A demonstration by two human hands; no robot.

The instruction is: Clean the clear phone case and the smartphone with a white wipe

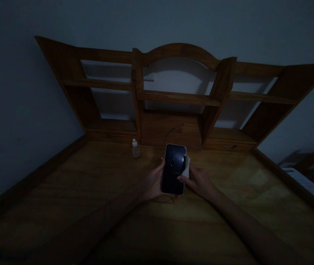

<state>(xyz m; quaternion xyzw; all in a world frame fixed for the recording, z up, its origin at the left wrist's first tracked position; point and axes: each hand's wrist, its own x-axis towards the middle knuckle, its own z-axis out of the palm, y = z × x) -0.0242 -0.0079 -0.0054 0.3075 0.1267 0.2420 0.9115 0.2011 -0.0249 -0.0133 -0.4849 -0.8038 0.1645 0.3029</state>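
Note:
A smartphone (173, 171) with a dark, glossy screen is held up over the wooden desk, its screen facing me. My left hand (152, 184) grips it from the left side and from below, thumb along the edge. At the right edge, my right hand (198, 180) pinches a white cloth or tissue (186, 169) that touches the phone's side and part of the screen. The right thumb lies over the front of the glass. Below the phone, partly hidden by my left hand, something flat (163, 200) lies on the desk; its kind is unclear.
A small clear bottle (136, 151) with a white top stands left of the phone. Behind it rises a wooden shelf unit (179, 97) against the wall, with a power socket (148, 73) seen through it. Raised edges border the desk (112, 169). The room is dim.

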